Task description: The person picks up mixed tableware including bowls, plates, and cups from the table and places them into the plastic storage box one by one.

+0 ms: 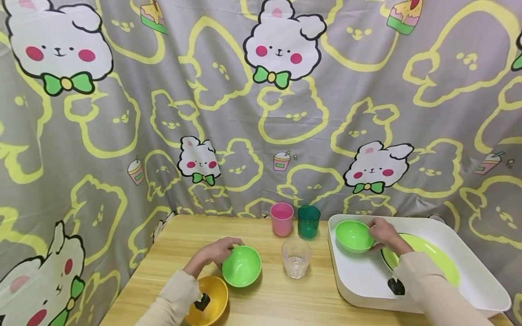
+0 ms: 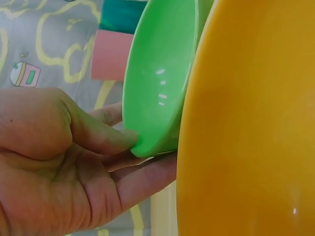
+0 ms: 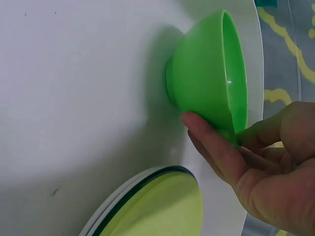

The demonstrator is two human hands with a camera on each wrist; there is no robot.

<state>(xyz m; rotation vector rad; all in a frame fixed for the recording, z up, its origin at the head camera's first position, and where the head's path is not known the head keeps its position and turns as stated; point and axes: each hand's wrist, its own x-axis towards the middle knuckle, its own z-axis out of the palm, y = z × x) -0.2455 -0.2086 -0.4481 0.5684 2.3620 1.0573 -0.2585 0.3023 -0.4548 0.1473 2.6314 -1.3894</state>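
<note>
My left hand pinches the rim of a green bowl over the wooden table, thumb inside and fingers beneath the outer wall. Just in front of it stands an orange bowl, partly covered by my left wrist. With my right hand I hold a second green bowl by its rim at the far left corner of a white tray. The right wrist view shows that bowl upright, close over the tray floor. Beside it in the tray lies a yellow-green plate, partly hidden by my right forearm.
Between the hands stands a clear glass. Behind it are a pink cup and a teal cup, side by side near the table's back edge. A patterned curtain hangs right behind the table and along its left side.
</note>
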